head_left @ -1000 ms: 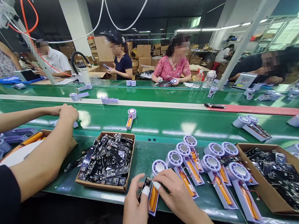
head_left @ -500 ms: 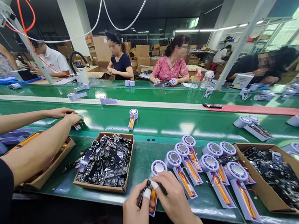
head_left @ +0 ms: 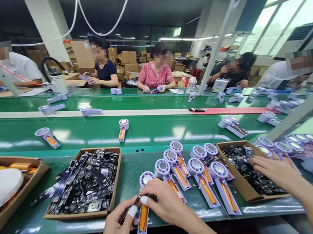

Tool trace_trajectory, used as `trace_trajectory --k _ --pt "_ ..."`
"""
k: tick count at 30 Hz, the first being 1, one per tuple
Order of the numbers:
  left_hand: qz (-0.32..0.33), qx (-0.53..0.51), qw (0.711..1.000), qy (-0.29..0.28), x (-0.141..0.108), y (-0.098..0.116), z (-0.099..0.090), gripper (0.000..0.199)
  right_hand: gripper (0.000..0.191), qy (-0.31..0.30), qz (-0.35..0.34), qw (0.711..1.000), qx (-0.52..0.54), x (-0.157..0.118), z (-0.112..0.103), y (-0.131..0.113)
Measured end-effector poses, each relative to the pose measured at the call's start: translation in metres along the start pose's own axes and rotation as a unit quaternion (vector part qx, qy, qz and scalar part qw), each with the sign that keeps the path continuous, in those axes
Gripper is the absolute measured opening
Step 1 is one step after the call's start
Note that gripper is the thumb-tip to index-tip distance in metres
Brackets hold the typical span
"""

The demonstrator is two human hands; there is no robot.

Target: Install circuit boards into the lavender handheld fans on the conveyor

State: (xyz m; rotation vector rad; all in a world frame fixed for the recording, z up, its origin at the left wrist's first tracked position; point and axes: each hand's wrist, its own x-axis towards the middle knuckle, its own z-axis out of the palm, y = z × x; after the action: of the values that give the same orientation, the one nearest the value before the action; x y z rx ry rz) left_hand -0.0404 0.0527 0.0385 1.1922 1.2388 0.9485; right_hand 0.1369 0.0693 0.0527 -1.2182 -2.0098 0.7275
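Observation:
At the front edge of the bench, my left hand (head_left: 117,230) pinches a narrow black circuit board (head_left: 127,212). My right hand (head_left: 162,202) closes its fingertips on dark material beside it, apparently the same board, mostly covered. White covers wrap both thumbs. Under my fingers lies a lavender handheld-fan housing (head_left: 142,227) with a round grille head (head_left: 147,178) and an orange battery (head_left: 143,216) in its handle. Close to my right hand, several similar fan housings (head_left: 207,190) lie with batteries and thin red wires showing.
A cardboard box of circuit boards (head_left: 84,186) stands left, another box (head_left: 243,194) right, with a co-worker's hand (head_left: 270,171) over it. Far left is a box of orange batteries (head_left: 40,169). Fan housings (head_left: 123,130) lie on the green belt (head_left: 158,126). Several people sit opposite.
The view has swung right. My hands stay together at the fan housing. On the left, a co-worker's reaching arms have drawn back and another fan lies on the belt. A hand now reaches to the right box.

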Motion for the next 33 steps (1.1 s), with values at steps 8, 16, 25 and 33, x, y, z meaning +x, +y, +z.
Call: trace_trajectory --k 8,16,25,33 --pt "0.025 0.014 0.998 -0.051 0.012 -0.033 -0.006 0.038 0.018 0.045 0.006 0.997 -0.063 -0.01 0.016 0.016" --pt "0.024 0.032 0.998 -0.04 -0.003 -0.025 0.0 0.037 0.037 0.045 0.019 0.998 0.036 -0.028 0.009 0.024" --pt "0.028 0.132 0.991 -0.022 -0.012 -0.021 0.005 0.04 0.021 0.101 0.13 0.977 0.135 -0.037 0.007 0.009" --pt "0.135 0.428 0.892 -0.047 -0.011 -0.011 0.011 0.057 0.016 0.132 0.119 0.947 0.267 -0.019 0.024 0.022"
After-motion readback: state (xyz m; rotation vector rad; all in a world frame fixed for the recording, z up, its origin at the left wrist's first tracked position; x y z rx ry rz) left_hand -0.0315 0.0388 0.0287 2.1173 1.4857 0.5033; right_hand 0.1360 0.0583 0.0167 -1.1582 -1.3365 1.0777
